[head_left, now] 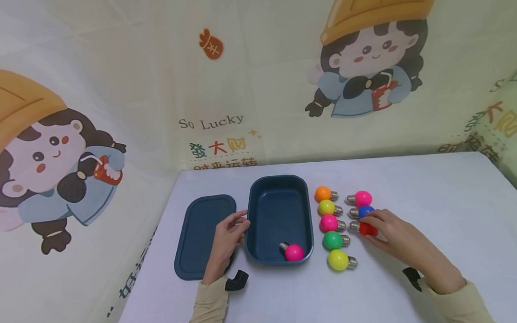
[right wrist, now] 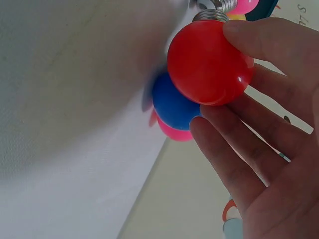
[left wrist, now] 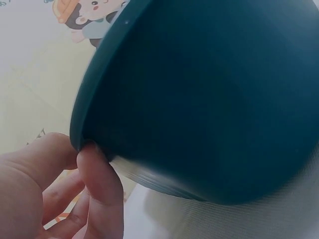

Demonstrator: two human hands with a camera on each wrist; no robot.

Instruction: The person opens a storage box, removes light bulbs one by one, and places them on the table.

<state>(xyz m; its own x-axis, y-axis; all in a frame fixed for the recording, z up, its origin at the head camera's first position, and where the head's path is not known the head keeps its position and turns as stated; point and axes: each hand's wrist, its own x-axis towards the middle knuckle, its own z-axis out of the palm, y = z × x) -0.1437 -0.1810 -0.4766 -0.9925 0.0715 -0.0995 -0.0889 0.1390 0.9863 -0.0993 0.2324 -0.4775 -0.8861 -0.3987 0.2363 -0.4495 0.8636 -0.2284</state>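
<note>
A dark blue box [head_left: 310, 217] stands mid-table with one pink light bulb [head_left: 294, 252] lying in its near right corner. My left hand [head_left: 228, 238] pinches the box's left rim between thumb and finger, as the left wrist view shows. Over on the right, my right hand [head_left: 391, 230] holds a red light bulb [right wrist: 209, 62] between thumb and fingers, its metal base pointing left. Right behind it lie a blue light bulb [right wrist: 174, 102] and a second pink light bulb [head_left: 364, 198]. Whether the red bulb still touches the table, I cannot tell.
A column of several bulbs runs along the box's right side: orange [head_left: 323, 193], yellow [head_left: 326, 207], pink [head_left: 329, 223], green [head_left: 333, 240] and another yellow one [head_left: 338, 260]. Flat on the table left of the box lies a dark blue lid [head_left: 196, 233], partly behind my left hand.
</note>
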